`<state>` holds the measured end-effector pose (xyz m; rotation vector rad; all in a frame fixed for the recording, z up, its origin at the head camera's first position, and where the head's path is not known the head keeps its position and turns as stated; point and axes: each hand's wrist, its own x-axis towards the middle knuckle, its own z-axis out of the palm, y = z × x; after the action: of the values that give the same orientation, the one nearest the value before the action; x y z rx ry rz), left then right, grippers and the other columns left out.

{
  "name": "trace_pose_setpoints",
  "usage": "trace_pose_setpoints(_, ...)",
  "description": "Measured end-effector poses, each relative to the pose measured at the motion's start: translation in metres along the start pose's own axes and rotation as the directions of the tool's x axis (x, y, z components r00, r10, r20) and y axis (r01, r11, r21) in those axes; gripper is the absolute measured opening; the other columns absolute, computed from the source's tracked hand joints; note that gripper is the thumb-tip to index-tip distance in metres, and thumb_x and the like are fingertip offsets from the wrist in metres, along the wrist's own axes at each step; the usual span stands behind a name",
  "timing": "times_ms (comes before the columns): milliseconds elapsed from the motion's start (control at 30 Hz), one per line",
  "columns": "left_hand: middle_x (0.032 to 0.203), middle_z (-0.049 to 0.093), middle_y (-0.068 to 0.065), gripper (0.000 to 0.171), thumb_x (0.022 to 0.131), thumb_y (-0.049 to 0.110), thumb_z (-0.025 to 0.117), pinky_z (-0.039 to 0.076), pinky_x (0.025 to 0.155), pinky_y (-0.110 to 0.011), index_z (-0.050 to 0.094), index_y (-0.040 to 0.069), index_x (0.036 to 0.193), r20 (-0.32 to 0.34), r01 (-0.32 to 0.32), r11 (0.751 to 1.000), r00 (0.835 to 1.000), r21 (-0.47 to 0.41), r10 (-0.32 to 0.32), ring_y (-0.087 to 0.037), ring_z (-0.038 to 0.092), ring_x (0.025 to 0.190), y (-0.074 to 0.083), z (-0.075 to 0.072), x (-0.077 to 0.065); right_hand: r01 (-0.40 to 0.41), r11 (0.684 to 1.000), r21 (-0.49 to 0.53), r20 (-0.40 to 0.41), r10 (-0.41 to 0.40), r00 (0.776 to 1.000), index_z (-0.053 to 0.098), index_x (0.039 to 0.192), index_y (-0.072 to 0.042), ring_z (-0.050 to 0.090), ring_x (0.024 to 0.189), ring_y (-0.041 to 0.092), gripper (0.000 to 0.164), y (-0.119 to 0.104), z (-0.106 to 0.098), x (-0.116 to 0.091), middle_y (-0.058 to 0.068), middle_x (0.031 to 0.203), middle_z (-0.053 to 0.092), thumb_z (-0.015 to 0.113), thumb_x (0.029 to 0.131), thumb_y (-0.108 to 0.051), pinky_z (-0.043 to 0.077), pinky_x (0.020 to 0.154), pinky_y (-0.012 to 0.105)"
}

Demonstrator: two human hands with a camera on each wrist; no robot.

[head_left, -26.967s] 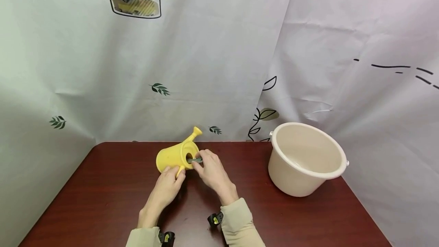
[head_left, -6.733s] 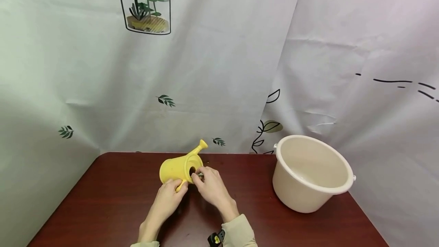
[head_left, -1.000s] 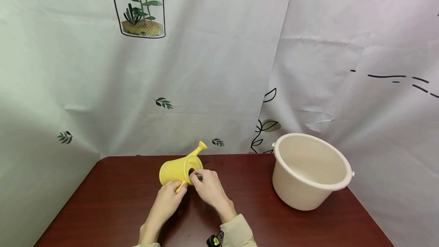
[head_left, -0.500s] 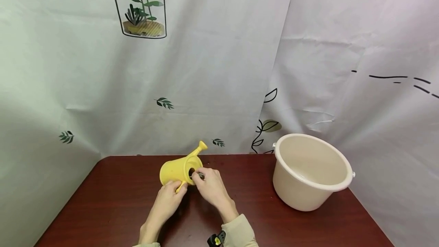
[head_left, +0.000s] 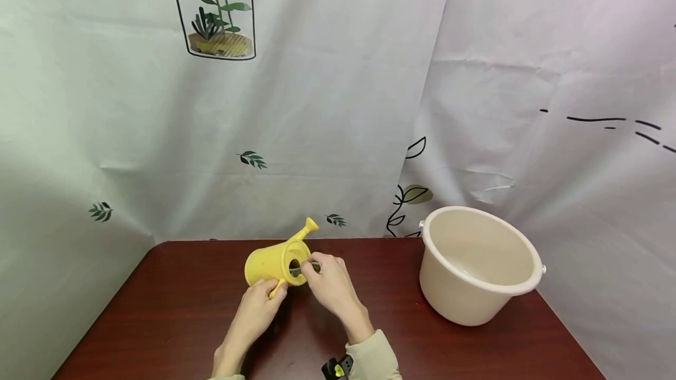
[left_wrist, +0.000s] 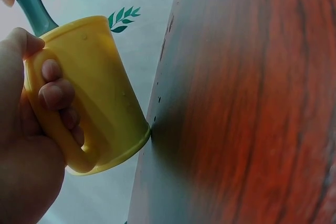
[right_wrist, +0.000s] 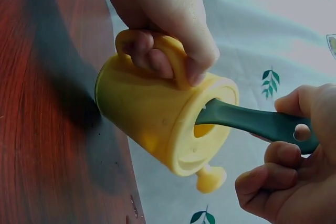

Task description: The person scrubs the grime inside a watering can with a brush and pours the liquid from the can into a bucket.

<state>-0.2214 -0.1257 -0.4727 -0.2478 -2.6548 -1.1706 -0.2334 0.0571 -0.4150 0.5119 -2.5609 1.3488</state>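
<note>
The yellow watering can point(head_left: 262, 261) is tipped on its side near the far edge of the tabletop point(head_left: 158, 309). With the can as the middle of a clock, seen from the person's side, the left hand point(head_left: 257, 304) is at 6 o'clock, with its fingers curled around the can's handle point(left_wrist: 51, 121). The right hand point(head_left: 334, 286) is near 4 o'clock, and it pinches the end of a green tool point(right_wrist: 247, 121). The tool's other end is hidden inside the can. A big cream bucket point(head_left: 454, 295) sits well apart, at 3 o'clock.

The tool could get stuck on the edge of the can's round hole if it is pulled at a slant. A hard tug might then twist the can, because only its handle is held. The tool could also slip, since the fingers have just its end. If something loose is inside, it could fall out because the can is tipped; that part can't be seen.

The can looks smooth and shiny, like plastic. Its thin spout point(head_left: 302, 230) points to 1 o'clock and gets wide at the tip. The hole faces 3 o'clock.
</note>
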Motion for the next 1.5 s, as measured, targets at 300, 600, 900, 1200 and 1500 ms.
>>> trace_pose_setpoints(300,0.065,0.036,0.002,0.04,0.095,0.022,0.061,0.033,0.058,-0.028,0.04,0.017,0.062,-0.01,-0.012,1.0,1.0,0.021,0.012,-0.013,0.038,0.06,0.002,0.0,0.001,-0.022,0.999,0.027,-0.007,0.022,1.0,0.063,0.082,-0.016,0.036,0.045,0.007,0.017,0.002,0.004,0.0,-0.008,0.055,0.041,0.055,0.095,-0.023,0.033,0.044,0.024)
trace_pose_setpoints(600,0.064,0.035,0.002,0.04,0.096,0.023,0.06,0.034,0.06,-0.027,0.04,0.016,0.062,0.005,0.002,1.0,1.0,-0.004,-0.002,-0.013,0.038,0.062,0.001,0.0,-0.001,-0.027,0.999,0.032,0.016,0.027,1.0,0.059,0.077,-0.017,0.038,0.046,0.008,0.019,0.008,0.015,-0.001,-0.007,0.057,0.043,0.056,0.095,-0.022,0.035,0.045,0.024)
trace_pose_setpoints(900,0.065,0.037,0.003,0.04,0.094,0.021,0.062,0.033,0.058,-0.028,0.039,0.018,0.062,-0.039,-0.043,0.999,0.998,0.029,0.044,-0.012,0.038,0.061,0.0,0.002,-0.002,-0.025,0.999,0.036,0.04,0.024,0.999,0.057,0.073,-0.019,0.04,0.05,0.007,0.023,0.01,0.023,-0.001,-0.008,0.056,0.042,0.058,0.096,-0.024,0.036,0.047,0.023)
trace_pose_setpoints(1200,0.065,0.038,0.002,0.04,0.093,0.021,0.063,0.034,0.057,-0.028,0.039,0.018,0.061,-0.035,-0.025,0.999,0.999,0.035,0.026,-0.012,0.038,0.06,0.002,0.003,-0.002,-0.016,0.999,0.035,0.031,0.015,0.999,0.061,0.075,-0.021,0.043,0.055,0.005,0.021,0.013,0.025,-0.001,-0.01,0.06,0.046,0.059,0.096,-0.026,0.039,0.051,0.023)
trace_pose_setpoints(1500,0.065,0.037,0.002,0.04,0.095,0.022,0.061,0.034,0.058,-0.028,0.04,0.017,0.062,-0.019,-0.004,1.0,1.0,0.019,0.004,-0.013,0.038,0.06,0.001,0.002,-0.001,-0.049,0.995,0.085,0.04,0.046,0.998,0.063,0.076,-0.019,0.042,0.049,0.007,0.021,0.01,0.018,0.0,-0.009,0.061,0.049,0.058,0.096,-0.027,0.037,0.047,0.024)
